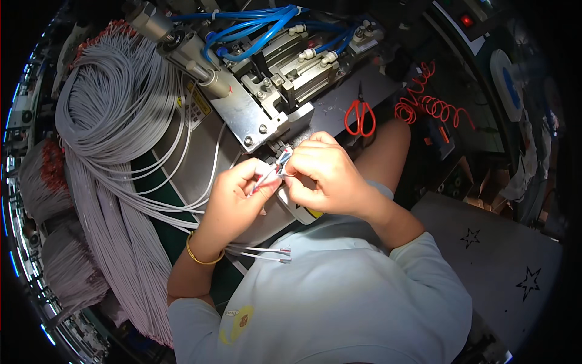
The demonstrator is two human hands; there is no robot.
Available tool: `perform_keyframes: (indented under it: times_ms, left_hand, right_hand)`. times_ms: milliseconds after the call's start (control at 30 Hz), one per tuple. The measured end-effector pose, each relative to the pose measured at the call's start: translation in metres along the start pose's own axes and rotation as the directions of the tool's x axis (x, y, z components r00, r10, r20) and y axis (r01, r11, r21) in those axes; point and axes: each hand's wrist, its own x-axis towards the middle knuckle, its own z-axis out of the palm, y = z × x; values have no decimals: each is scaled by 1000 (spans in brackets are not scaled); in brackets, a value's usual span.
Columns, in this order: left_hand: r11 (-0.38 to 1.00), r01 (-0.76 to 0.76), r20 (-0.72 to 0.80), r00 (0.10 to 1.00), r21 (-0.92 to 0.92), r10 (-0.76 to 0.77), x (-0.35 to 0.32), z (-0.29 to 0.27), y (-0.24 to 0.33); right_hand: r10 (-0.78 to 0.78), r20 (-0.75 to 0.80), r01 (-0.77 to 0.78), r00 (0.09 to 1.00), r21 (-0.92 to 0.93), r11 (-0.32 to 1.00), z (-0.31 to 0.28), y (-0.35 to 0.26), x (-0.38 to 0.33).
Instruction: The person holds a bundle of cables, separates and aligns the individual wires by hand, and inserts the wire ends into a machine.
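My left hand (233, 194) pinches a thin grey cable with coloured wire ends (280, 162) in front of a metal press machine (254, 91). My right hand (324, 173) grips the same wire ends from the right, fingers closed on them. Both hands meet just below the machine's jaw (280, 145). A gold bangle (203, 258) sits on my left wrist. Two more grey cables with stripped ends (282, 255) lie over my lap below the hands.
A big bundle of grey cables (115, 121) hangs over the left of the bench. Blue air hoses (254, 27) run over the machine. Red-handled scissors (360, 116) and a red coiled cord (430, 103) lie to the right. A grey seat pad with stars (497, 255) is at lower right.
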Motion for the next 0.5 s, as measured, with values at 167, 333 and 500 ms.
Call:
perform_keyframes:
  times_ms: [167, 333, 500]
  left_hand:
    - [984, -15, -5, 1000, -178, 14, 0, -3, 4]
    - [986, -169, -48, 984, 9, 169, 4, -1, 0]
    - [940, -146, -124, 974, 308, 192, 6, -4, -13]
  right_hand:
    - [5, -113, 0, 994, 44, 999, 0, 3, 5]
    - [-65, -75, 69, 995, 63, 996, 5, 2, 6]
    - [247, -161, -216, 956, 187, 958, 9, 22, -6]
